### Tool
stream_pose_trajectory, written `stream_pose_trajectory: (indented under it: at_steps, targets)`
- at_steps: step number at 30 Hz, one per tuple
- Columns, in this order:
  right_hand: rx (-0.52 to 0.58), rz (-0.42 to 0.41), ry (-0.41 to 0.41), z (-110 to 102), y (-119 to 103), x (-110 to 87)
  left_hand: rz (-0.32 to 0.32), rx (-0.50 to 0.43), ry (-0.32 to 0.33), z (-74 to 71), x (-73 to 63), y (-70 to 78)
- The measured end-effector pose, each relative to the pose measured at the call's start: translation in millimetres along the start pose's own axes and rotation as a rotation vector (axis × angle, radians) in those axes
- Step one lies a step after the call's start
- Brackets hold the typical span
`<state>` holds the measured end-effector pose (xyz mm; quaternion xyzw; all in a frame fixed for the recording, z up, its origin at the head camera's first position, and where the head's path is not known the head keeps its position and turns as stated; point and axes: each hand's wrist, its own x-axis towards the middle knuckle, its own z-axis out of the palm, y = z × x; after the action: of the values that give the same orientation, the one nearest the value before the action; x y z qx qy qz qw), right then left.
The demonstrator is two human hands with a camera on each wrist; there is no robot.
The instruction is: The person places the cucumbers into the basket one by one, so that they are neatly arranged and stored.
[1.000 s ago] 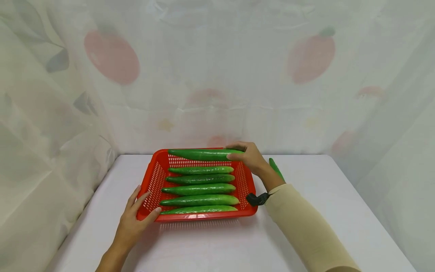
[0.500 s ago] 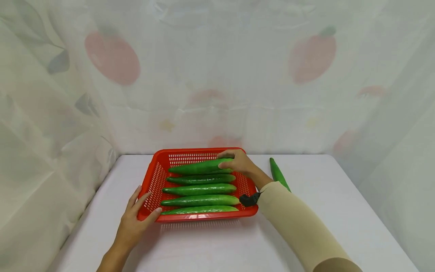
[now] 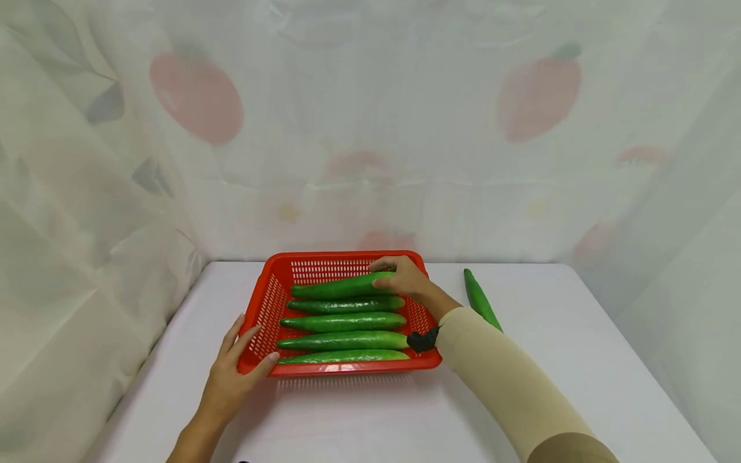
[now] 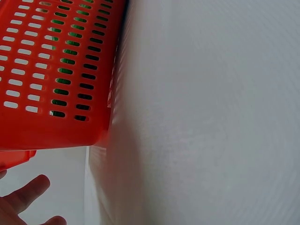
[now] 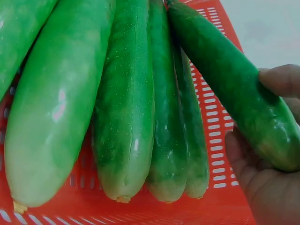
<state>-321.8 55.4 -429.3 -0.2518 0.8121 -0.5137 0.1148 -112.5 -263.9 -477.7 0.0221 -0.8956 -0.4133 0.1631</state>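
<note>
My right hand grips the thick end of a green cucumber, thumb on one side and fingers on the other. In the right wrist view the held cucumber slants over the basket floor, its narrow end close to the others. Several more cucumbers lie side by side across the red plastic basket; the rearmost is mostly hidden under the held one in the head view. At the basket's front left corner rests my left hand, fingers spread and fairly straight, thumb at the front rim.
One separate cucumber lies on the white table right of the basket, partly behind the right sleeve. A black wrist device is on the right wrist. Pale printed sheets enclose the back and sides.
My right hand has lowered the cucumber from the back rim into the basket, onto or just above the rearmost one, moving slightly left. The left hand has stayed at the corner.
</note>
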Motion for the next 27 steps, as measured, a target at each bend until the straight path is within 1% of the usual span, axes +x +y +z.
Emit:
stream_pose_trajectory:
  at_steps: [5, 7, 9, 11, 16, 22, 27]
  targets:
    - [-0.051, 0.007, 0.020, 1, 0, 1.8, 0.004, 0.003, -0.004, -0.4, 2.3, 0.9]
    - [-0.081, -0.004, 0.044, 1, 1, 1.4, 0.002, 0.003, -0.006, 0.1, 2.6, 0.9]
    - [-0.087, -0.018, 0.066, 1, 1, 0.8, 0.000, 0.001, -0.008, 0.4, 2.6, 1.0]
    - [-0.068, -0.031, 0.090, -1, 2, -1.0, -0.001, 0.001, -0.012, 0.8, 2.5, 1.1]
    - [0.057, -0.035, 0.111, -7, -2, -5.6, 0.004, 0.010, -0.012, 0.3, 3.7, 1.9]
    - [0.123, -0.083, 0.089, -16, -14, -11.6, 0.004, 0.004, -0.018, -1.7, 5.6, 2.9]
    - [0.176, -0.087, 0.076, -21, -22, -20.1, -0.003, 0.006, -0.023, -2.6, 5.6, 2.3]
